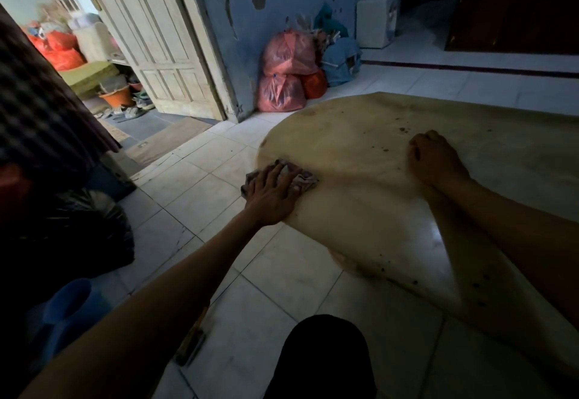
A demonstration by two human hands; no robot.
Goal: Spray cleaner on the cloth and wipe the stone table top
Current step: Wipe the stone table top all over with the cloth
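Observation:
A round, pale yellowish stone table top fills the right half of the view, with dark specks scattered over it. My left hand lies flat on a crumpled pinkish cloth at the table's near-left edge, fingers spread over it. My right hand rests on the table surface further right, fingers curled, with nothing visible in it. No spray bottle is in view.
White floor tiles surround the table. Red and blue plastic bags stand against the blue wall behind it. A black bag and a blue object sit at the left. A wooden door stands open. My dark-clad knee is at the bottom.

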